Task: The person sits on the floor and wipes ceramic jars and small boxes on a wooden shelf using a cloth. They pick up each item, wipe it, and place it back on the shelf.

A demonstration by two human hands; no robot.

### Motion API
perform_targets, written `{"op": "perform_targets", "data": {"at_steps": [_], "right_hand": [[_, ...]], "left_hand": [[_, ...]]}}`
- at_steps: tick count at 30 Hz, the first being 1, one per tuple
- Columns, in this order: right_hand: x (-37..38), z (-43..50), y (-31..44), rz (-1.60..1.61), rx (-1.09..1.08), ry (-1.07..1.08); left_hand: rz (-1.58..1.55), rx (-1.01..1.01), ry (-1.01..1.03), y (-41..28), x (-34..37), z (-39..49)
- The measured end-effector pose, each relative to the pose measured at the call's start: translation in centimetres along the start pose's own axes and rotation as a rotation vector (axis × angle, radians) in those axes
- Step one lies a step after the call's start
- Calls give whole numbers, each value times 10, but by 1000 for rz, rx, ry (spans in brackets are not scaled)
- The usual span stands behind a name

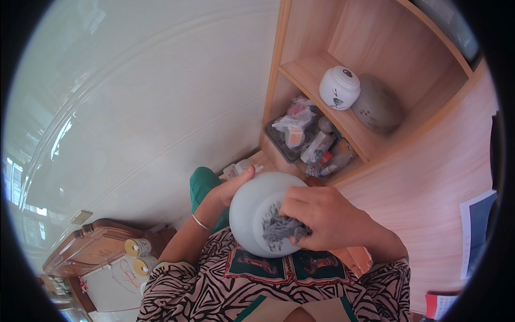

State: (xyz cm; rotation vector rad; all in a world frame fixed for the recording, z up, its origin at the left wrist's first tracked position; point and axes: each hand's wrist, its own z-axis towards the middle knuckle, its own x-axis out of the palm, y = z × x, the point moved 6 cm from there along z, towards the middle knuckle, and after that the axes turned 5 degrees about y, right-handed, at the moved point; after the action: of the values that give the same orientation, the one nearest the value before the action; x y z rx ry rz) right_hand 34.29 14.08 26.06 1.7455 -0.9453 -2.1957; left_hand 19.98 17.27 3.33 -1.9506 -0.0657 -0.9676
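Note:
In front of my torso is a large, pale, rounded vessel (249, 213), with dark smudge-like markings on its surface. My left hand (233, 189) holds it at its upper left side, thumb raised along the rim; the other fingers are hidden behind it. A crumpled grey cloth (283, 228) is bunched in my right hand (328, 217), pressed against the vessel's marked face. Beyond both hands, a white lidded ceramic jar (337, 89) with dark painted motifs stands on a wooden shelf (299, 70). Beside that jar sits a larger grey-brown jar (376, 104).
Below the shelf, a dark tray (277, 139) holds plastic bags and small packages. A pale tiled wall (161, 100) rises at left. Two yellow-topped containers (137, 247) stand near carved wooden furniture (104, 241). A wooden cabinet side (422, 193) runs along the right; an orange piece (354, 259) lies beneath my right forearm.

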Motion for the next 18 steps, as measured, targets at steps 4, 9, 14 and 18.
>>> {"op": "perform_targets", "data": {"at_steps": [4,9,14,18], "right_hand": [[7,-3,6,-72,-68,-22],[13,-7,5,-141,-101,-48],[13,-13,-2,-46,-175,-299],[18,-21,-4,-36,-215,-441]], "left_hand": [[-41,39,25,2,0,6],[-117,41,68,6,-2,4],[-150,62,29,8,-9,2],[-159,64,75,7,-7,2]]}}
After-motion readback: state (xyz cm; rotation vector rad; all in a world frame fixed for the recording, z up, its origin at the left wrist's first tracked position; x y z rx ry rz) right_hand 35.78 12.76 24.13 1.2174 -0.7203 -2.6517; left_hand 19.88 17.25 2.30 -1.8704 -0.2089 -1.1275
